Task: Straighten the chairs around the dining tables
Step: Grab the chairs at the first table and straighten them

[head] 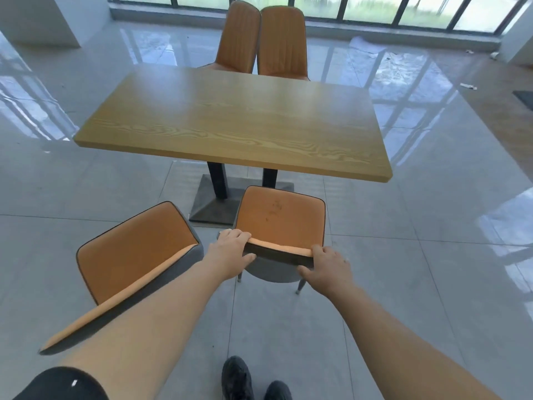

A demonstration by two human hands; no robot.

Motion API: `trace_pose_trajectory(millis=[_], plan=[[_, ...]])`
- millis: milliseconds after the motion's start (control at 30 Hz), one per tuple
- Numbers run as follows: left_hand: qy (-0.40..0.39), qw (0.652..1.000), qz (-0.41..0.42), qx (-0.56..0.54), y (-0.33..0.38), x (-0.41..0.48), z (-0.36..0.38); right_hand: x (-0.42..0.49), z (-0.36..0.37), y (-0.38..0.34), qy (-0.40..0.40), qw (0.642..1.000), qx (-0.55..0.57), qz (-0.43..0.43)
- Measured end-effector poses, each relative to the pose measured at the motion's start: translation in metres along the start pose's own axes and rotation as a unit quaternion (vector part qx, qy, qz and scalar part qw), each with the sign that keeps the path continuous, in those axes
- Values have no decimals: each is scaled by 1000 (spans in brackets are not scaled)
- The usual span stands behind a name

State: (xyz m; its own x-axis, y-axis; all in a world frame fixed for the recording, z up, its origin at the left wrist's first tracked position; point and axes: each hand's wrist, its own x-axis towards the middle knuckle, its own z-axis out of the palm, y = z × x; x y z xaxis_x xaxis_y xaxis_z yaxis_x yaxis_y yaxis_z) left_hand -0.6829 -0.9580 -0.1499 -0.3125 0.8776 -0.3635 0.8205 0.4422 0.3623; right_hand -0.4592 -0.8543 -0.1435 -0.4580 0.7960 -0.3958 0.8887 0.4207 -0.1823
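An orange chair (pixel 135 249) stands askew, clear of the wooden dining table (pixel 230 119). The left hand (pixel 230 252) and right hand (pixel 328 267) clamp a second orange chair (pixel 281 217) at opposite ends of its backrest top, just short of the table. It seems light and stiff, and would probably slide easily on the glossy tile (pixel 432 226).

**No readable text**

No word, number, label or brand mark can be read anywhere in view. A small white patch on the black sleeve (pixel 74 383) is too small to make out. The dark marks on the seat of the chair (pixel 279 215) are smudges, not letters. The paper scraps (pixel 467 86) on the floor (pixel 432 226) are blurred.
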Motion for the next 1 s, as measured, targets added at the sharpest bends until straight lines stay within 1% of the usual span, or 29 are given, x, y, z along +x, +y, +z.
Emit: trace_pose_trajectory(millis=[67,133,233,300,433,533,600,700,767,867,1000], plan=[[22,999,1,-23,7,-18,-5,-9,-10,-2,0,1000,6,-23],[26,999,-11,-32,12,-38,-11,-18,-18,-7,5,999,-17,-36],[33,997,-66,-20,10,-66,-21,-27,-24,-23,10,997,-13,-73],[48,994,-98,-8,4,-85,-26,-31,-24,-36,-7,993,11,-118],[69,988,-137,-16,-14,-129,-29,-40,-26,-67,-33,982,5,-187],[79,982,-167,-27,-35,-161,-31,-45,-23,-97,-56,971,6,-232],[88,977,-192,-31,-54,-179,-31,-48,-19,-122,-94,962,6,-256],[104,966,-230,-48,-83,-200,-30,-51,-8,-162,-126,948,-20,-291],[119,960,-248,-51,-104,-212,-29,-49,1,-188,-124,940,-43,-315],[127,955,-265,-49,-139,-223,-23,-45,15,-227,-101,928,-62,-353],[125,950,-280,-49,-187,-226,-12,-40,37,-267,-77,921,-93,-370]])
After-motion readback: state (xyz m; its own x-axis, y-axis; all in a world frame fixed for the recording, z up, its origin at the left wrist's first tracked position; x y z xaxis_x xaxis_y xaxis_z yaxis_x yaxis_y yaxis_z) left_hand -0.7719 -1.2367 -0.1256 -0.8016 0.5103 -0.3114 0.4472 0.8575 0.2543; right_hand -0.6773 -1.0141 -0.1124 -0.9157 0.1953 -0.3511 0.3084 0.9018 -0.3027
